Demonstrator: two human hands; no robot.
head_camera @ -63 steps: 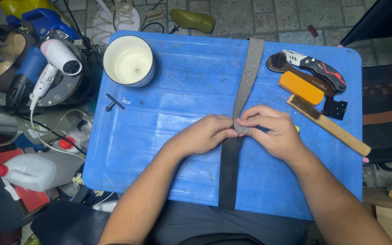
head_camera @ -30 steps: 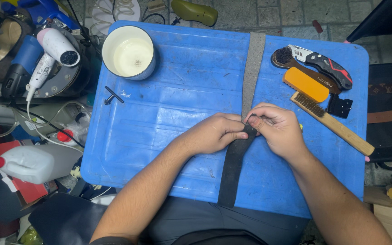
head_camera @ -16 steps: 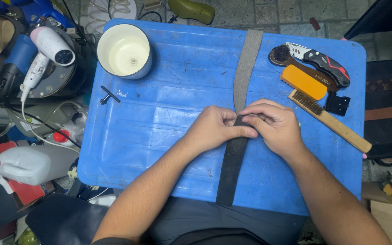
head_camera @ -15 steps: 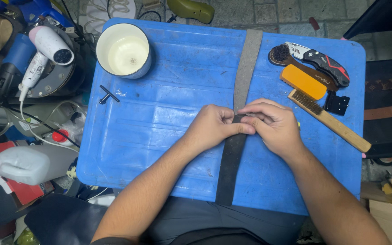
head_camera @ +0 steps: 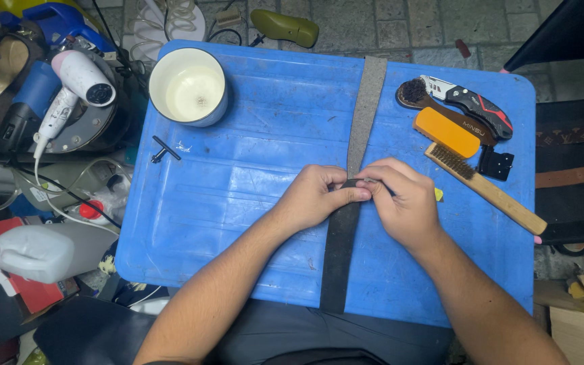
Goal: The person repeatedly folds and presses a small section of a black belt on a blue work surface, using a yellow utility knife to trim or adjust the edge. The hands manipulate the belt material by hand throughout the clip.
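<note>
Strap [head_camera: 363,101], long and narrow, lies lengthwise down the middle of the blue plastic tray [head_camera: 251,176], far end over the tray's back rim, near end at the front edge by the person's lap. Far portion is grey and matte, near portion dark, almost black; the change of colour falls just where the hands meet.

Left hand [head_camera: 312,197]: fingers curled, thumb and fingertips pressed onto the strap at the colour change, pinning it flat. Right hand [head_camera: 403,199]: closed in a pinch directly opposite, fingertips touching the strap and close against the left thumb. Whether it holds a small tool cannot be told; only a thin dark sliver shows beside the knuckles.

Handling, as judged: light, flexible along its length, lies flat under its own weight, likely leather or felt-like with a grippy surface. Not fragile. Best held by pinching both edges across the width, or pressed flat from above; lifted by one end it would probably droop.

Around it, right of the strap: small dark round brush [head_camera: 415,93], folding utility knife [head_camera: 471,105], orange block [head_camera: 446,132], wooden-handled wire brush [head_camera: 484,188], small black hinge-like piece [head_camera: 495,163]. Left: white cup [head_camera: 188,86], small black key-shaped tool [head_camera: 163,150]. Off the tray, left: hair dryer [head_camera: 76,84], white jug with red cap [head_camera: 32,251].
</note>
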